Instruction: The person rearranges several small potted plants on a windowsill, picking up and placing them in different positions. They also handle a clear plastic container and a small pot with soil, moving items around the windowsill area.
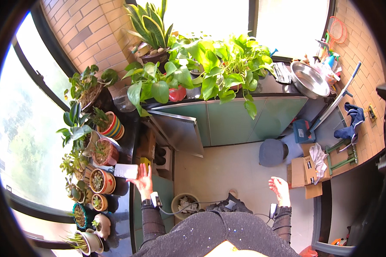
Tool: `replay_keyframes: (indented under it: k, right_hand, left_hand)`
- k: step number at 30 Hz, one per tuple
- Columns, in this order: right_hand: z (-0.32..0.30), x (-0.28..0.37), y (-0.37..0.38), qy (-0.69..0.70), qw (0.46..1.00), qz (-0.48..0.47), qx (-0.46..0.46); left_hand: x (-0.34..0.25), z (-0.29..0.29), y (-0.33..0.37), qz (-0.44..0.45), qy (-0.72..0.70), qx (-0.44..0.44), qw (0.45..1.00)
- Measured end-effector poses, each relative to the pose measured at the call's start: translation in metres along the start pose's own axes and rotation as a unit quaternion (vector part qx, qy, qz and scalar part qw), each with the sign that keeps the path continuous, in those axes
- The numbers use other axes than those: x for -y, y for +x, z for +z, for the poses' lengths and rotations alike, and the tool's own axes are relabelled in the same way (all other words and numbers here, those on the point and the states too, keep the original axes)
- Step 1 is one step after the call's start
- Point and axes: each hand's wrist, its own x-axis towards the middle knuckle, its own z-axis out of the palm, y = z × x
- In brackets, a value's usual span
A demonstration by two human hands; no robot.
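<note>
My left hand (pixel 144 181) is raised at the edge of the dark counter, its fingers spread and nothing gripped in it. Right beside its fingertips is a flat white rectangular object (pixel 126 171), like a phone or card; whether they touch I cannot tell. Small potted succulents stand close by, among them an orange-rimmed pot (pixel 103 181) and a pink pot (pixel 105 152). Over the floor on the other side, my right hand (pixel 279 188) hangs with loosely curled fingers and holds nothing visible. A small white device (pixel 156 199) with a cable sits at my left wrist.
A cabinet door (pixel 180 130) swings out ahead. Trailing green plants (pixel 218 64) and a metal basin (pixel 309 80) top the far counter. A bin (pixel 185 205) stands near my feet; a grey-blue stool (pixel 272 153), cardboard boxes (pixel 303 171) and a green folding frame (pixel 342 157) are at right.
</note>
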Motion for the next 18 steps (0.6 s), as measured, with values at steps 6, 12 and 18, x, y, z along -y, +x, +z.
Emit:
replay_keyframes:
  k: [6, 12, 18]
  right_hand:
    - [-0.001, 0.004, 0.088, 0.013, 0.999, 0.026, 0.038]
    - [0.016, 0.029, 0.234, -0.038, 0.987, 0.079, 0.133]
    - [0.022, 0.095, 0.356, -0.107, 0.962, 0.113, 0.224]
  left_hand:
    - [0.006, 0.001, -0.03, 0.071, 0.046, -0.037, 0.996]
    - [0.031, -0.043, -0.077, 0.099, 0.341, -0.252, 0.9]
    - [0.104, -0.028, -0.105, 0.102, 0.514, -0.336, 0.783]
